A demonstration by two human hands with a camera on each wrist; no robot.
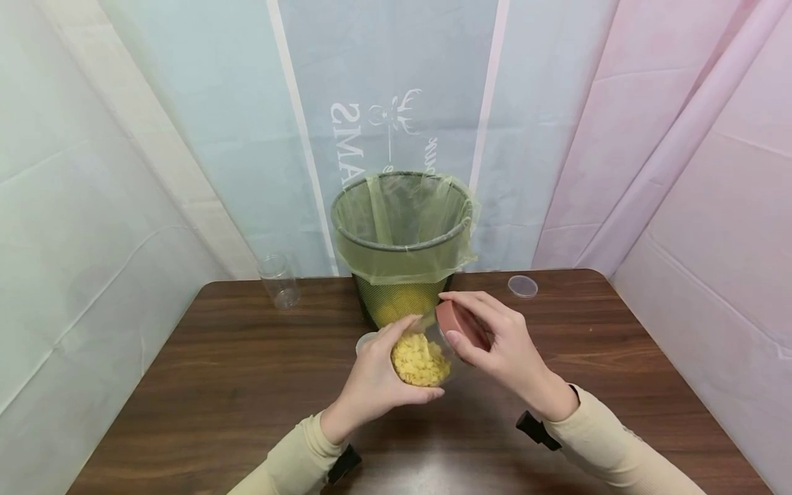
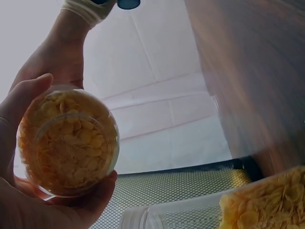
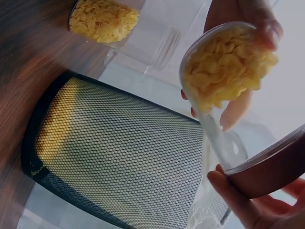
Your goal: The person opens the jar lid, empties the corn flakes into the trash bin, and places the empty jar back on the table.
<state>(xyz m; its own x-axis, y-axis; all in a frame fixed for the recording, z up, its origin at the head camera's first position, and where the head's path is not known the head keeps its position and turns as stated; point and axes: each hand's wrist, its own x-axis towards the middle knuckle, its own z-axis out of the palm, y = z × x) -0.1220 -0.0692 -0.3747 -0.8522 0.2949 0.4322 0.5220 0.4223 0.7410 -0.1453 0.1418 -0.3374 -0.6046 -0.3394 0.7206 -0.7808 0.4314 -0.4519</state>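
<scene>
My left hand (image 1: 374,375) grips a tilted clear plastic jar (image 3: 188,98) holding yellow flakes (image 1: 421,361). Thumb and fingers wrap its side, and in the left wrist view the round jar bottom faces the camera. At the jar's mouth, my right hand (image 1: 510,347) holds a thick, round reddish-brown piece (image 1: 454,322), like a lid, between thumb and fingers. The right wrist view has this piece right at the clear rim. Flakes lie heaped along the jar's lower side. Both hands are over the table, in front of the bin.
A mesh bin (image 1: 402,278) with a green liner (image 1: 353,261) stands at the table's back; yellow shows low inside. Beside it is another clear jar with flakes (image 3: 102,21), mostly hidden by my left hand in the head view. A clear jar (image 1: 278,282) stands left, a clear lid (image 1: 522,287) lies right.
</scene>
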